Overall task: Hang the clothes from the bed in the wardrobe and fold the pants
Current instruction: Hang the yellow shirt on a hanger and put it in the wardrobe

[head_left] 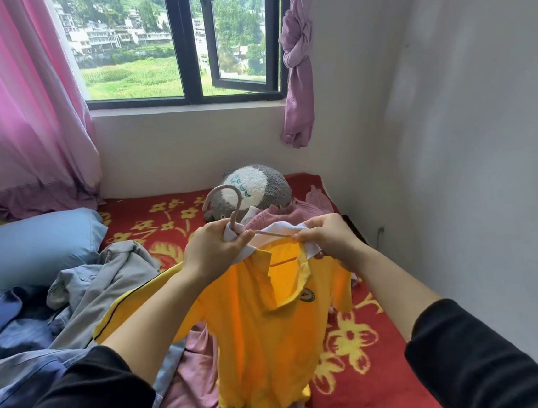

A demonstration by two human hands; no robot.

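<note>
Yellow polo shirt (pixel 260 336), white collar, held up above the red floral bed (pixel 359 376) on a beige hanger (pixel 228 207). Left hand (pixel 213 248): fingers curled round hanger neck and collar. Right hand (pixel 326 234): fingertips pinching collar over hanger arm. Clothes pile (pixel 73 305) lying left on bed

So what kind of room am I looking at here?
A bedroom, most likely: a bed covered in red flowered cloth, a blue pillow and a plush toy lying on it, and pink curtains at the window.
</note>
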